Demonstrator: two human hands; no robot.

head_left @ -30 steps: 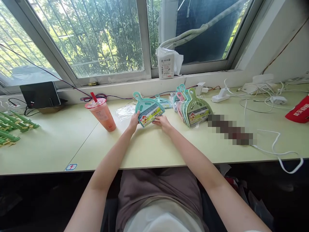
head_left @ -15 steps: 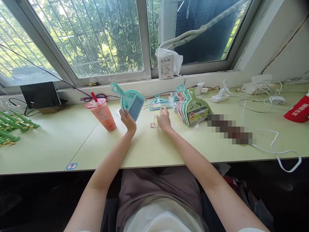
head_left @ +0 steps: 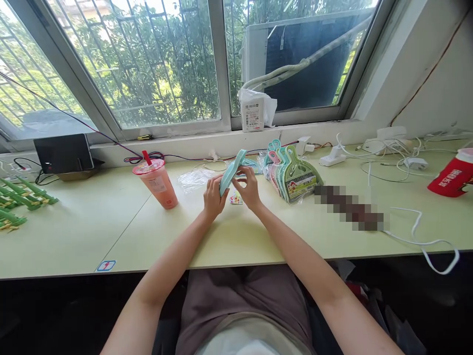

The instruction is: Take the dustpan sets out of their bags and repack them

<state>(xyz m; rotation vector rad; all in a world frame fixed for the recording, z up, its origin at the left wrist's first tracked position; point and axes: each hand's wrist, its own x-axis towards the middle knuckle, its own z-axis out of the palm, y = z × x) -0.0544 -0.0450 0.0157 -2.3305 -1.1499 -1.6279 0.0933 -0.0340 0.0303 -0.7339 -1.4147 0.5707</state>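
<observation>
A teal mini dustpan and brush set [head_left: 232, 172] is held above the table, turned nearly edge-on with its handle end tilted up and away. My left hand [head_left: 213, 199] is wrapped round its lower left side. On the other side, the curled fingers of my right hand [head_left: 250, 190] pinch it; their exact hold is partly hidden. Below the hands a small colourful card [head_left: 235, 198] lies on the table. Another blue-teal dustpan set [head_left: 253, 165] lies behind my right hand, partly covered. To the right, several wrapped dustpan sets [head_left: 303, 181] lean together, a green one in front.
A crumpled clear plastic bag [head_left: 194, 180] lies left of the hands, near a cup of orange drink [head_left: 159, 185] with a red straw. A tablet [head_left: 63, 157], green bamboo-like pieces [head_left: 27, 190], white cables [head_left: 419, 217] and a red container [head_left: 449, 175] stand farther out.
The dustpan set has moved right and turned from its brush face to edge-on. My right hand has left the card and come up to the set. The view has tilted slightly up.
</observation>
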